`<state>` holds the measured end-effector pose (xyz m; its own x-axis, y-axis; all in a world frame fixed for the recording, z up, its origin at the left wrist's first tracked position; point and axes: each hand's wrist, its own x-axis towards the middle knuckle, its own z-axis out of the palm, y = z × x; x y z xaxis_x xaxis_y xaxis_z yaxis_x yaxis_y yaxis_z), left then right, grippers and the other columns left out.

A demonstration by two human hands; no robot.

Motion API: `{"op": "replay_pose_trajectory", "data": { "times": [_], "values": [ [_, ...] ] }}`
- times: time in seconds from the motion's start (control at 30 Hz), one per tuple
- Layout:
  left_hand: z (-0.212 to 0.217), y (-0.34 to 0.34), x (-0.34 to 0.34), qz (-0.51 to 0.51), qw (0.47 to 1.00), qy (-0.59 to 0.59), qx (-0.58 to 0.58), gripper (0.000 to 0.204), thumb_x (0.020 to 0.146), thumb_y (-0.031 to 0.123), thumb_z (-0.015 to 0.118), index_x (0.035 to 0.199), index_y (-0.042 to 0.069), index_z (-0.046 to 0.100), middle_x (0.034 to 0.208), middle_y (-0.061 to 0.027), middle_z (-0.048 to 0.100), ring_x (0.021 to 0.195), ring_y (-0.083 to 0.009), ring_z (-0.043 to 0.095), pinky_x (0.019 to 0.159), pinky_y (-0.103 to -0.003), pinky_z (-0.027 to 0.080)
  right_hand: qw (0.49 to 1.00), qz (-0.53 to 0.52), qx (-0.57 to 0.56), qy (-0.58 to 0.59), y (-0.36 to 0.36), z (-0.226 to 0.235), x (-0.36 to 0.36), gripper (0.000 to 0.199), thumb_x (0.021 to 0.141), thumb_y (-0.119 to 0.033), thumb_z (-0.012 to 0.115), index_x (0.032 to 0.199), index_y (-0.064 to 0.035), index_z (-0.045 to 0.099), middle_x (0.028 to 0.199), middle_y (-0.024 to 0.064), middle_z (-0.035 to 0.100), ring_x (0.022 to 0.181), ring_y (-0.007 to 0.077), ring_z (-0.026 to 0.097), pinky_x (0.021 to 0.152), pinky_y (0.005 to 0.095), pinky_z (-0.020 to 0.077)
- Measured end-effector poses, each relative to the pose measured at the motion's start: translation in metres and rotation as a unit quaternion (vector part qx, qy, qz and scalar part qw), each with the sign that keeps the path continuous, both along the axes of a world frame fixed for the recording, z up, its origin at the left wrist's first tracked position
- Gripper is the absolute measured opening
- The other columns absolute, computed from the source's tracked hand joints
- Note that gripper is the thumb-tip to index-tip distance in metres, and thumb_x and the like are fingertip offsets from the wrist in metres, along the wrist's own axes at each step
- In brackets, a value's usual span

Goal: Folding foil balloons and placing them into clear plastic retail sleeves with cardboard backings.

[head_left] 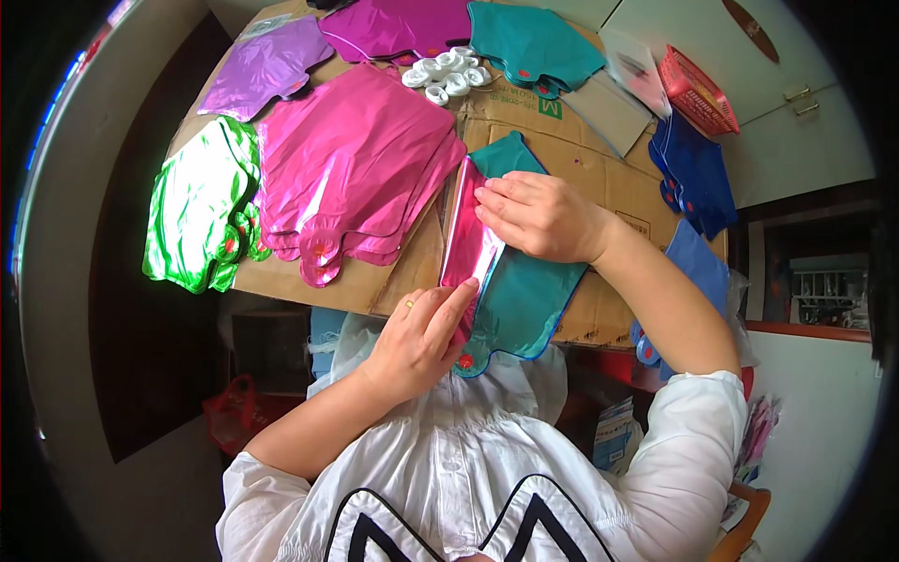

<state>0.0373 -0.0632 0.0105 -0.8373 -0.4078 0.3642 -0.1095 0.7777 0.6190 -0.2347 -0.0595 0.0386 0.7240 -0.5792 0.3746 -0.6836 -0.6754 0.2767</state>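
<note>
A flat teal foil balloon [529,300] with a red dot on its tab lies at the cardboard's near edge. Along its left side runs a narrow folded pink foil balloon [471,239]; I cannot tell whether the two are layered together. My left hand [421,332] is closed at the lower end of the pink strip, index finger pressed on the foil. Higher up, my right hand [543,215] has its fingers bent together on the same strip, covering part of both foils. To the left lies a stack of pink foil balloons [351,159], spread flat.
Green foil balloons [197,206], purple ones [267,66], magenta ones [393,26], teal ones [534,42] and dark blue ones [693,173] ring the cardboard [599,281]. White rolls [451,73] sit at the back. A red basket [693,89] stands at the far right.
</note>
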Motion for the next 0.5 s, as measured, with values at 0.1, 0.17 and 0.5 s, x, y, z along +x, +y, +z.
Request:
{"op": "replay_pose_trajectory", "data": {
  "times": [0.1, 0.17, 0.5],
  "values": [
    [0.018, -0.005, 0.003, -0.039, 0.998, -0.017, 0.044, 0.069, 0.065, 0.005, 0.073, 0.13, 0.0, 0.052, 0.107, -0.0156, 0.059, 0.094, -0.0309, 0.059, 0.083, -0.04, 0.048, 1.0, -0.008, 0.008, -0.003, 0.002, -0.005, -0.002, 0.025, 0.078, -0.013, 0.062, 0.098, -0.0016, 0.069, 0.107, 0.0131, 0.068, 0.101, 0.0261, 0.066, 0.086, 0.0377, 0.0545],
    [0.033, -0.02, 0.006, -0.093, 0.991, -0.034, 0.092, 0.061, 0.067, 0.013, 0.076, 0.124, 0.001, 0.057, 0.105, -0.0134, 0.06, 0.095, -0.0296, 0.058, 0.086, -0.038, 0.047, 1.0, -0.006, 0.005, -0.006, 0.002, -0.006, -0.004, 0.024, 0.077, -0.013, 0.062, 0.098, -0.0016, 0.069, 0.107, 0.0132, 0.068, 0.101, 0.0258, 0.066, 0.085, 0.0372, 0.0548],
    [0.032, -0.127, -0.053, -0.245, 0.946, -0.054, -0.203, 0.067, 0.071, 0.039, 0.08, 0.121, 0.002, 0.056, 0.129, -0.017, 0.054, 0.128, -0.0357, 0.046, 0.114, -0.049, 0.03, 0.999, 0.016, -0.027, -0.013, -0.003, -0.01, -0.006, 0.019, 0.077, -0.015, 0.061, 0.089, -0.0027, 0.069, 0.1, 0.0116, 0.069, 0.093, 0.0235, 0.067, 0.079, 0.0326, 0.0534]
  ]
}}
